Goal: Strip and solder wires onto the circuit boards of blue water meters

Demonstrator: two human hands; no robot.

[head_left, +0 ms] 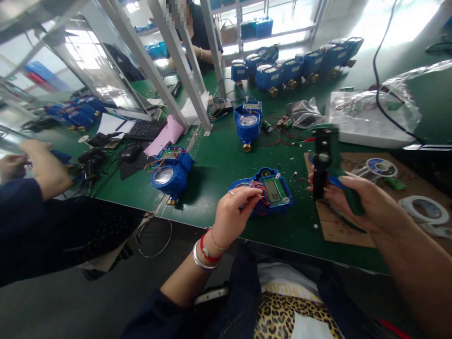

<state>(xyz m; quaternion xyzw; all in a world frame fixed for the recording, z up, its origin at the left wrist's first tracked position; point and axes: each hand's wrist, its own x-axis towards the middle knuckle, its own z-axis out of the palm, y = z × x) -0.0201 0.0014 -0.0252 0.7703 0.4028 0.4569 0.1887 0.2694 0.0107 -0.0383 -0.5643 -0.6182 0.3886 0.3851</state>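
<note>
My left hand point(235, 212) pinches thin red and blue wires point(261, 190) above an opened blue meter point(287, 202). Inside that meter a green circuit board with a grey display point(274, 192) faces up. On the right, my right hand point(356, 197) is wrapped round a green and black hand tool point(323, 157), which is raised above the table and slightly blurred. The tool's head is apart from the wires. Another blue meter point(173, 174) stands to the left with wires at its top, and a further one point(247, 123) stands behind.
Several blue meters point(291, 70) line the back. A white foam tray point(335, 122) under clear plastic sits back right. Brown board point(339, 226) bears a solder spool point(381, 167) and tape roll point(423, 209). Metal posts point(196, 94), a keyboard point(146, 130) and a co-worker's arm point(45, 165) are left.
</note>
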